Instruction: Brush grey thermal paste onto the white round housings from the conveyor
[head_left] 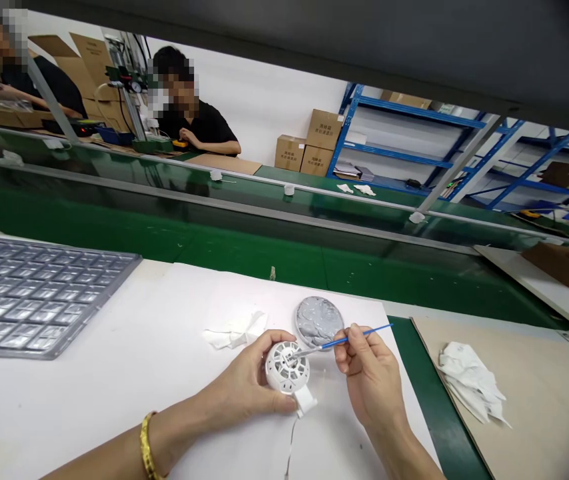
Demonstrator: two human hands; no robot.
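Observation:
My left hand [244,383] is wrapped round a small white round housing [277,379] with a slotted, spoked face turned up. A white tab sticks out at its lower right, and a thin wire trails down below it. In my right hand [372,373] is a thin blue-handled brush [334,343], pinched between thumb and fingers. Its tip touches the middle of the housing's face. Just behind the brush lies a round dish [317,320] of grey paste, close to both hands.
A clear compartment tray [39,293] lies at the left. Crumpled white tissue [237,332] rests behind my left hand, and more tissue [472,380] sits on cardboard [539,393] at the right. Beyond the green conveyor [214,240], two people work near boxes and blue shelves [399,157].

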